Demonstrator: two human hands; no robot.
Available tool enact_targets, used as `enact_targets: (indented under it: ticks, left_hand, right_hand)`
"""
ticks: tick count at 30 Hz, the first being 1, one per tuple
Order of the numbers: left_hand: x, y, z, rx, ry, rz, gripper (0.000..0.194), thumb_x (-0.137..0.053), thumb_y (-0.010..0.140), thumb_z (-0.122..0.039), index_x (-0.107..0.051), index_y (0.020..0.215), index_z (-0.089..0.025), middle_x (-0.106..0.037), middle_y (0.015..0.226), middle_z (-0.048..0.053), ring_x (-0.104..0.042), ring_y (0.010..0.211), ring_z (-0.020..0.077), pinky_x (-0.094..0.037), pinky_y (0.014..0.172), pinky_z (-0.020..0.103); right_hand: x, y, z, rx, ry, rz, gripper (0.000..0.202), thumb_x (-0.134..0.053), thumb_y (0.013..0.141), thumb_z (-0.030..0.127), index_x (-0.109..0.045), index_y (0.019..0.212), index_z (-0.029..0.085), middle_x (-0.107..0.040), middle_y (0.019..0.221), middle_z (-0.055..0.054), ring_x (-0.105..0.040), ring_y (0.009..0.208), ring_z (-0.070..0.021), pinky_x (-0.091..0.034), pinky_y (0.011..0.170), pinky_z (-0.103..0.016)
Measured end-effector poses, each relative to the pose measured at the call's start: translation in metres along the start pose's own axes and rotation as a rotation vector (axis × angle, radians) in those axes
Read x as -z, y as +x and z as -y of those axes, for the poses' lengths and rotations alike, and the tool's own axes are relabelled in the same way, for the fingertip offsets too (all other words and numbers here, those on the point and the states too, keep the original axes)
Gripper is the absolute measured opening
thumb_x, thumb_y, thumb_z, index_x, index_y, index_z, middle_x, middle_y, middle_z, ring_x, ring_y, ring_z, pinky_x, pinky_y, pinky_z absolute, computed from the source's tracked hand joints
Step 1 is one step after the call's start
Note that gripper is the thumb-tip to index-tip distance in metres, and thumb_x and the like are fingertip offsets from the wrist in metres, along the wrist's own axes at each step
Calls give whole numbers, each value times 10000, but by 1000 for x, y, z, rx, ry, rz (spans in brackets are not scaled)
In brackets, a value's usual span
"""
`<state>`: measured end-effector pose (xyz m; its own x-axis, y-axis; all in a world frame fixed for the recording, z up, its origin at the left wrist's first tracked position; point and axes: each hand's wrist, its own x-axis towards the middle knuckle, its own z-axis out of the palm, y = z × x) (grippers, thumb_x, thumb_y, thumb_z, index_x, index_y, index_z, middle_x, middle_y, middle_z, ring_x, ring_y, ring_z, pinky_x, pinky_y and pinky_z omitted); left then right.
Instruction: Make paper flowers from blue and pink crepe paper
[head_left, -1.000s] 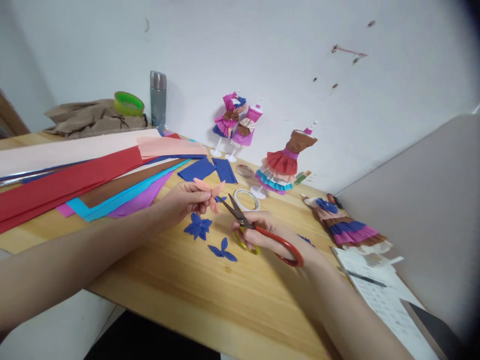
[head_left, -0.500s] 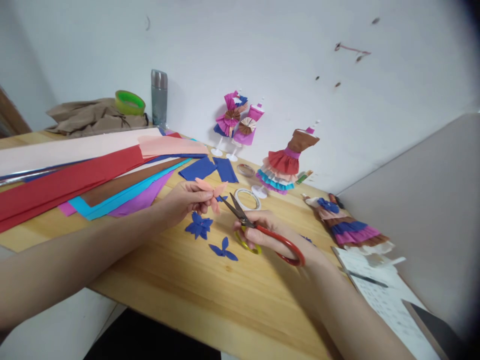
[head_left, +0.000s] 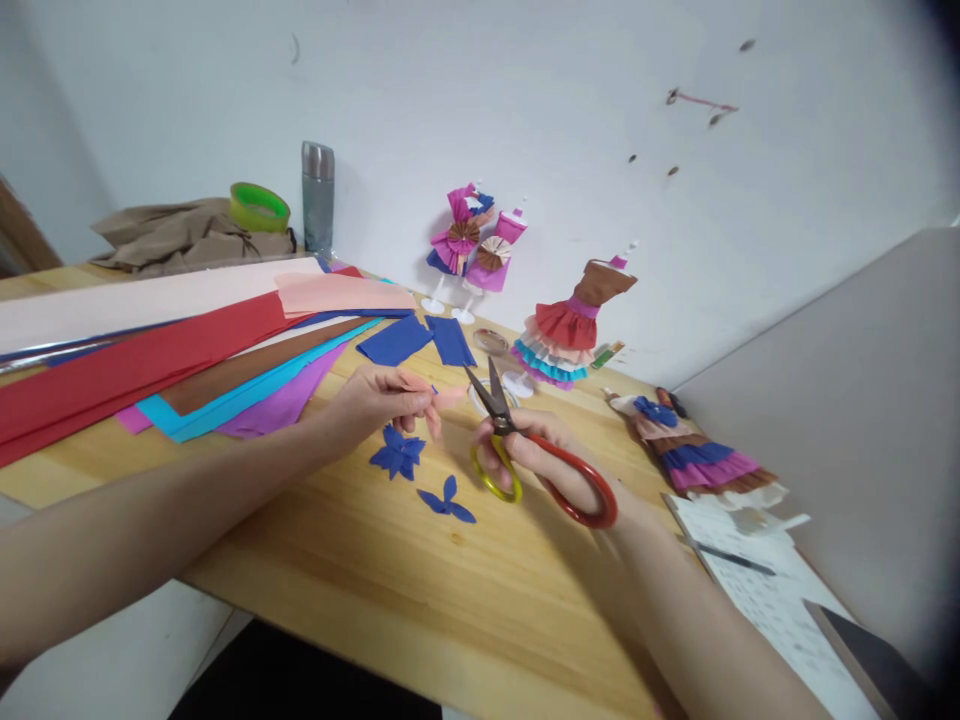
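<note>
Pinched between the fingers of my left hand (head_left: 390,395) is a pink paper petal piece (head_left: 448,397), its petals pointing right and down. My right hand (head_left: 534,445) grips scissors (head_left: 574,480) with one red and one yellow handle. Their blades are parted and point up and left, apart from the pink paper. Below my left hand lies a layered blue paper flower (head_left: 397,453) on the wooden table (head_left: 360,580). A separate blue three-petal piece (head_left: 448,501) rests to its right. A white tape ring (head_left: 480,400) is partly hidden behind the pink piece and scissors.
Coloured paper strips (head_left: 187,345) spread over the left side. Small dress forms stand by the wall, one in a ruffled dress (head_left: 566,325). Two blue paper pieces (head_left: 450,341), a bottle (head_left: 318,200), a lying dress (head_left: 697,455) and a notebook (head_left: 757,560) are also around.
The scissors have moved up and right, away from the pink piece, with my right hand. The pink piece has turned in my left fingers, one petal now pointing right.
</note>
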<state>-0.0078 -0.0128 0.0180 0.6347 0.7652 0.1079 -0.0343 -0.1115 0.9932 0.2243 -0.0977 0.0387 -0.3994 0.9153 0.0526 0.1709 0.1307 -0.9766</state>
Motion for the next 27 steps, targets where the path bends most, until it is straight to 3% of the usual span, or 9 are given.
enact_targets:
  ticks: [5,8,13,17,20,27]
  left_hand:
    - [3,3,5,-23,-78,-17,259,-656,818,-332,-730,695,-116,-742,736,75,-512,552,76,-404,530,184]
    - [3,4,4,-28,-130,-16,258,-654,816,-341,-733,696,-125,-733,724,63,-520,552,74,-399,513,176]
    - [-2,1,-4,10,1,28,242,-657,783,-303,-713,639,-117,-724,664,67,-511,526,77,-412,505,178]
    - [-7,-3,-6,13,94,65,187,-616,785,-236,-704,665,-123,-740,690,58,-526,532,79,-415,516,182]
    - [-11,-7,-7,-13,195,88,194,-582,791,-193,-695,652,-118,-729,668,46,-512,530,73,-374,506,179]
    - [-23,-11,-3,-5,268,126,180,-601,764,-183,-678,615,-119,-693,599,32,-507,509,79,-329,484,187]
  right_hand:
    - [4,-1,-1,-57,-57,27,470,-626,841,600,-637,985,153,-552,673,0,-507,541,-109,-410,519,-260]
    - [2,0,-1,-75,-92,-23,468,-630,833,604,-624,996,165,-540,672,7,-504,545,-117,-401,516,-265]
    - [-5,3,5,-4,-147,-206,415,-696,804,534,-600,1040,207,-569,762,1,-530,623,-131,-446,601,-289]
    - [-14,6,12,46,-208,-292,434,-762,734,510,-608,1020,222,-618,884,-39,-613,802,-191,-497,713,-333]
    - [-23,11,13,77,-270,-347,435,-802,683,492,-628,975,220,-635,901,-49,-627,807,-204,-504,727,-355]
    - [-42,20,10,166,-399,-357,357,-810,654,386,-647,915,205,-668,847,-29,-612,781,-188,-501,739,-345]
